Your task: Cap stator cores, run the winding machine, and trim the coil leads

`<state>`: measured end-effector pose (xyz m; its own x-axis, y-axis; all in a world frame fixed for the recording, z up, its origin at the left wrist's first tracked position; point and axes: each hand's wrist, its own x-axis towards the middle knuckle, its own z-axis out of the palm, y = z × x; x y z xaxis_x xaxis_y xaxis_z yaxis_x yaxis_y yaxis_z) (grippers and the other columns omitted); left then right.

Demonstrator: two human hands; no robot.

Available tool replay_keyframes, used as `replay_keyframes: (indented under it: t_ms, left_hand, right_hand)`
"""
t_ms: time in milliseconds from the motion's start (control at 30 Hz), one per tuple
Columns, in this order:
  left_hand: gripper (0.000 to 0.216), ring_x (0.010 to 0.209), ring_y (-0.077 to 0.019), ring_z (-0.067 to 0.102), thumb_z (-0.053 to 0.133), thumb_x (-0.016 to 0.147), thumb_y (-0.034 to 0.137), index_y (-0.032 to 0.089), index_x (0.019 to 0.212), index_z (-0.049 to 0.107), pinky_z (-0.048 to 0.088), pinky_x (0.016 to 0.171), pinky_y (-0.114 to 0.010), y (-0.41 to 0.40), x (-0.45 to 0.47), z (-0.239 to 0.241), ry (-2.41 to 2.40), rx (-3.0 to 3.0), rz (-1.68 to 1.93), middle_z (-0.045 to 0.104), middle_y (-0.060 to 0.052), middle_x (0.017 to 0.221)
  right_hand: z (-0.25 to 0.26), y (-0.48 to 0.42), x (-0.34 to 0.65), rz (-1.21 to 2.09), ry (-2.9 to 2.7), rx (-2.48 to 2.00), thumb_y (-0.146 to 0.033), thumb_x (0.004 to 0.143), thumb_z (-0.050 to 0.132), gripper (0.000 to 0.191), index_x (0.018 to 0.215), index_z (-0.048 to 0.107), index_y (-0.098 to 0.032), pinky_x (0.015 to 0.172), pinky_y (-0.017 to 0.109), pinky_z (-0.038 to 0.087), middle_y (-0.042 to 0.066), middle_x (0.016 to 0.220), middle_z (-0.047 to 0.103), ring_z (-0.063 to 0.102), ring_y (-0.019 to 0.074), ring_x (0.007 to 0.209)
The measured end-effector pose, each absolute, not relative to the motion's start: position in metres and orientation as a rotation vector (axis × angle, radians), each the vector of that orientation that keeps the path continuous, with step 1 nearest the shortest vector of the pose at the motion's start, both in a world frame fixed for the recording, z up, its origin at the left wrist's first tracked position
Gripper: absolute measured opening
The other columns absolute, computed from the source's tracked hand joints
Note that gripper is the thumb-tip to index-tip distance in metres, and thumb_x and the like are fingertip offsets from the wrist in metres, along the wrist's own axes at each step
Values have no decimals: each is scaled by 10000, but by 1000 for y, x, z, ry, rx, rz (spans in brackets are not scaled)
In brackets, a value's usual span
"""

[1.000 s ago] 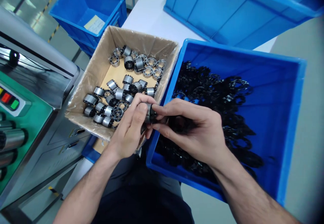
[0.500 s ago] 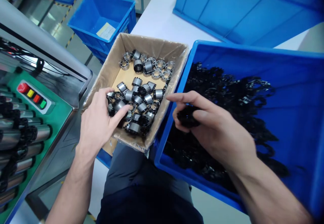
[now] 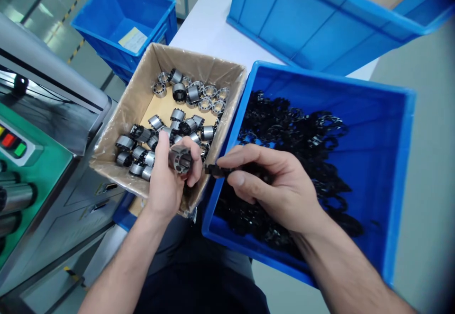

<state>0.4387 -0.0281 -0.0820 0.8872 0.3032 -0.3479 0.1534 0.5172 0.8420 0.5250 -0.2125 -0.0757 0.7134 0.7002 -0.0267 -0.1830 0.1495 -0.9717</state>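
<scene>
My left hand (image 3: 167,181) is closed round a silver slotted metal ring (image 3: 180,158), held up over the near corner of a plastic-lined cardboard box (image 3: 117,120). Several more silver rings (image 3: 185,110) lie in that box. My right hand (image 3: 273,181) pinches a black plastic ring (image 3: 214,170) between thumb and forefinger, just right of the metal ring and over the left rim of a blue bin (image 3: 398,172). A heap of black plastic rings (image 3: 298,139) fills that bin. The two held parts are a small gap apart.
A green machine panel (image 3: 35,167) with coloured buttons and steel rods stands at the left. A blue crate (image 3: 121,25) with a paper label sits behind the box. Another large blue bin (image 3: 320,15) rests on the white table (image 3: 209,25) beyond.
My left hand has lifted a silver ring out of the box and brought it towards the right hand. My right hand now pinches a black ring, extended towards the left hand.
</scene>
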Motion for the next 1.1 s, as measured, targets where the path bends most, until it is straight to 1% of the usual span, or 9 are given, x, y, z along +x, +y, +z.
replay_keyframes:
  t_ms: [100, 167, 267, 400, 533, 633, 833, 933, 1100]
  left_hand:
    - [495, 648, -134, 535, 678, 1105, 675, 211, 931, 663, 423, 551, -241, -32, 436, -83, 437, 1014, 138, 594, -13, 828]
    - [413, 652, -144, 521, 631, 1141, 609, 218, 1032, 704, 448, 572, -253, -33, 431, -86, 394, 1039, 141, 577, -3, 827]
    - [387, 629, -146, 489, 597, 1201, 615, 245, 1210, 713, 447, 569, -259, -34, 425, -91, 371, 1082, 147, 579, 18, 818]
    - [452, 601, -141, 473, 574, 1230, 706, 279, 1314, 696, 393, 541, -261, -37, 420, -92, 356, 1150, 105, 575, 28, 800]
    - [535, 574, -131, 394, 532, 1225, 790, 295, 1347, 695, 324, 510, -270, -39, 418, -93, 366, 1202, 52, 494, 36, 776]
    - [537, 587, -135, 371, 489, 1237, 792, 311, 1375, 684, 306, 518, -270, -39, 417, -96, 338, 1210, 39, 437, 40, 764]
    - [399, 713, -142, 430, 613, 1219, 674, 325, 1391, 703, 369, 587, -279, -38, 417, -97, 313, 1153, 53, 593, -9, 1029]
    - [360, 755, -165, 468, 650, 1189, 615, 331, 1397, 724, 417, 644, -297, -38, 417, -95, 304, 1152, 83, 577, -9, 1032]
    - [375, 811, -201, 542, 692, 1147, 595, 315, 1392, 736, 472, 708, -313, -39, 417, -91, 291, 1122, 85, 595, -15, 990]
  right_hand:
    - [-74, -214, 525, 694, -484, -1266, -283, 1022, 1008, 120, 1135, 984, -315, 500, 244, 484, -33, 828, 812, 551, 71, 499]
    - [-74, -213, 526, 669, -500, -1283, -214, 1005, 1007, 191, 1154, 973, -329, 510, 231, 499, -44, 868, 843, 565, 59, 502]
    - [-74, -210, 525, 577, -518, -1337, -130, 921, 1059, 359, 1188, 958, -348, 601, 214, 582, -52, 999, 922, 649, 57, 570]
    - [-75, -206, 522, 480, -506, -1405, -133, 814, 1144, 515, 1232, 951, -364, 760, 213, 678, -72, 951, 932, 821, 109, 748]
    - [-78, -205, 519, 409, -568, -1440, -120, 834, 1127, 508, 1243, 931, -347, 871, 249, 735, -68, 964, 944, 892, 142, 820]
    - [-80, -206, 518, 389, -597, -1465, -77, 848, 1095, 524, 1269, 909, -328, 837, 245, 743, -60, 968, 949, 898, 146, 794]
    - [-78, -204, 518, 434, -577, -1468, -124, 846, 1108, 337, 1108, 942, -256, 840, 267, 768, -2, 995, 953, 918, 185, 856]
    - [-76, -203, 518, 446, -550, -1469, -229, 833, 1150, 292, 1060, 967, -255, 787, 292, 768, 20, 968, 950, 900, 200, 809]
    - [-76, -201, 515, 433, -535, -1482, -247, 809, 1166, 271, 1011, 993, -300, 634, 251, 684, 10, 922, 945, 866, 187, 738]
